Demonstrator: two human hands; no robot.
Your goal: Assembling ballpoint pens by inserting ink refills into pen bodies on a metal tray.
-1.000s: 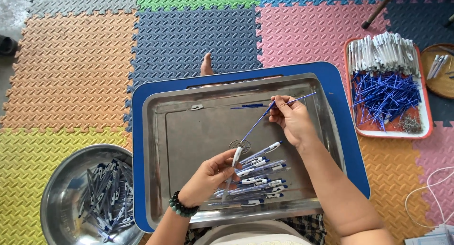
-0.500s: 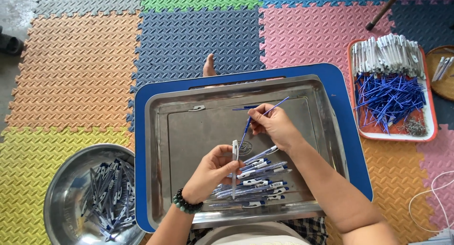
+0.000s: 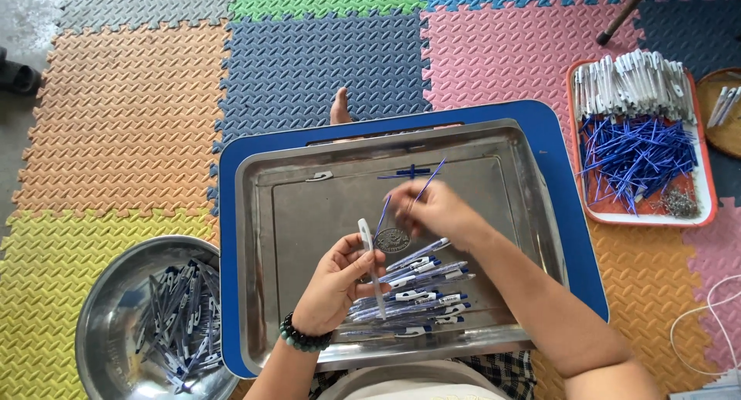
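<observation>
We hold a slim white pen barrel (image 3: 367, 249) upright in our left hand (image 3: 336, 280), fingers closed around its lower half, over the steel tray (image 3: 509, 215). Our right hand (image 3: 432, 211) pinches a thin blue refill (image 3: 426, 185); it is blurred, but the fingers look closed on it, a second blue piece (image 3: 383, 215) hanging just beside. Both parts seem very light. The barrel looks stiff and smooth, so a grip near its middle should steady it. The refill looks thin and springy, best pinched close to the end that goes in, or it may bow. Assembled pens (image 3: 413, 292) lie in the tray below our hands.
</observation>
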